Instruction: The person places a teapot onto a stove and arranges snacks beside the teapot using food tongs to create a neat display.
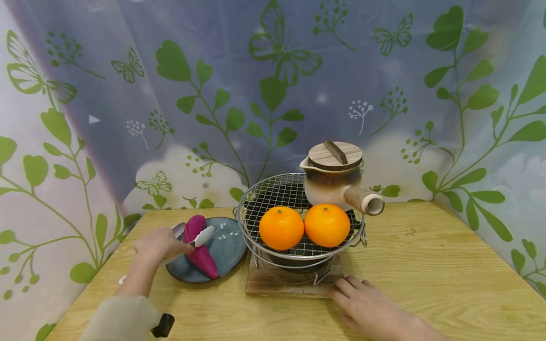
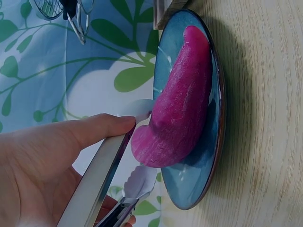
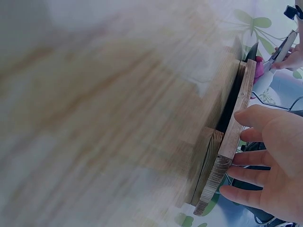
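Note:
A pair of metal tongs [image 2: 94,184] is gripped by my left hand [image 1: 159,247], thumb along one arm in the left wrist view. The tongs' pale scalloped tips stand parted around one end of a purple sweet potato [image 1: 202,260]; one tip [image 1: 204,236] overlaps it in the head view. The sweet potato lies on a blue-grey plate [image 1: 232,253]. My right hand [image 1: 370,303] has its fingertips at the front right corner of a wooden board [image 1: 277,283] under a grill stove. Its fingers are spread and fairly straight in the right wrist view.
On the round wire grill [image 1: 273,189] sit two oranges, the left orange [image 1: 281,228] and right orange [image 1: 327,225]. Behind them stands a clay pot [image 1: 320,182] with a wooden lid and a side handle pointing right. A patterned cloth backs the wooden table [image 1: 426,265].

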